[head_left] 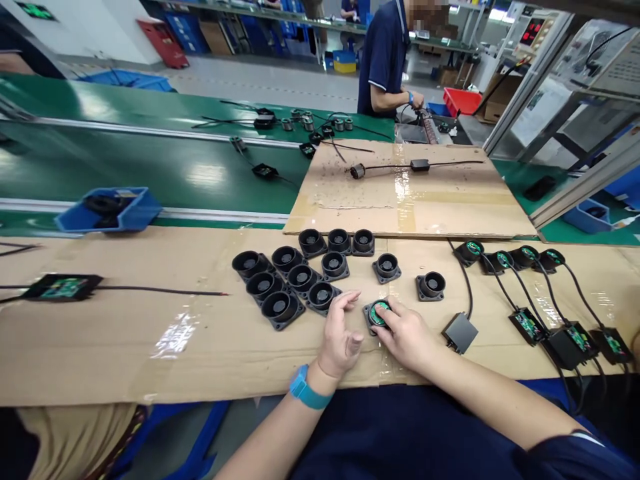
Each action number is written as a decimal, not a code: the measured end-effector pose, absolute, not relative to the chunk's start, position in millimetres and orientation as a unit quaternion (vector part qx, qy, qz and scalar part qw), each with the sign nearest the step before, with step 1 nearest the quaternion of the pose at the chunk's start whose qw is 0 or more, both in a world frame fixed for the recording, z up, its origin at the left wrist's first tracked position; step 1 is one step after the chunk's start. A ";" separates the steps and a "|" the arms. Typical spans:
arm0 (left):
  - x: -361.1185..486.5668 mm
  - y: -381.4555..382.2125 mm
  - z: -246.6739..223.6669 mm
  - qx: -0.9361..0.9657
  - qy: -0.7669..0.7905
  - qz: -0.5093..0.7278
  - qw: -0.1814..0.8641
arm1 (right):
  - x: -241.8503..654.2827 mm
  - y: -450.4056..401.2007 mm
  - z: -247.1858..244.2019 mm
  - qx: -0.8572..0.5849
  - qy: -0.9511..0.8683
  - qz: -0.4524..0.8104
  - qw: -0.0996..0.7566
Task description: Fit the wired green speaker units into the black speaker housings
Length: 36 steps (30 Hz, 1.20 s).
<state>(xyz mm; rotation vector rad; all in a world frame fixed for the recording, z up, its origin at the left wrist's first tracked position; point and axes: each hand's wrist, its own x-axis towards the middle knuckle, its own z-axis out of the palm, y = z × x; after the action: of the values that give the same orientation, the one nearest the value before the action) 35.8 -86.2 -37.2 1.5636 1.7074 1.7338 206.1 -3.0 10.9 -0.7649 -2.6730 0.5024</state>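
Observation:
My right hand (pixel 406 331) has its fingers on a black square-flanged round housing with a green circuit board (pixel 379 313) in its mouth. The fingertips touch the board and the housing's rim. Just left of that housing, my left hand (pixel 341 339) is held with fingers apart and nothing in it; a blue strap (pixel 309 389) circles its wrist. Beyond the left hand stand several similar black housings (pixel 280 308) without a visible green board. Two more stand further right, one of them a single housing (pixel 431 286) right of my right hand.
At the right lie several boarded housings (pixel 500 261) cabled to black boxes (pixel 529 325). A closed black box (pixel 461 332) is nearer. A cabled open box (pixel 63 287) and a blue bin (pixel 111 210) are left. Behind, a cardboard sheet (pixel 360 217) borders a green conveyor (pixel 190 167); a co-worker (pixel 383 60) stands beyond.

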 end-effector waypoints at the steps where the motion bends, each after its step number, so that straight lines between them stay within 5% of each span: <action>1: 36.3 -86.1 -36.0 0.546 0.590 0.582 0.125 | 206.5 -2.3 11.5 -0.267 -0.934 0.180 0.152; 7: 43.4 -85.5 -30.4 0.596 0.617 0.502 0.114 | 215.2 1.1 6.6 -0.255 -0.925 0.181 0.215; 19: 56.1 -91.8 -26.6 0.661 0.606 0.441 0.025 | 212.7 5.3 0.4 -0.221 -0.953 0.108 0.178; 28: 66.4 -94.5 -25.9 0.685 0.632 0.354 -0.075 | 242.5 7.7 12.7 -0.244 -0.915 0.270 0.172; 36: 69.0 -82.2 -14.8 0.662 0.661 0.351 -0.025 | 320.1 29.7 39.2 -0.284 -0.926 0.242 0.061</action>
<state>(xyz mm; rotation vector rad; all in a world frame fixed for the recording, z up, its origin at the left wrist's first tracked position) 69.0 -82.2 -14.8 2.1145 2.1117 1.1207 320.1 29.7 39.2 -0.8588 -2.8011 0.7312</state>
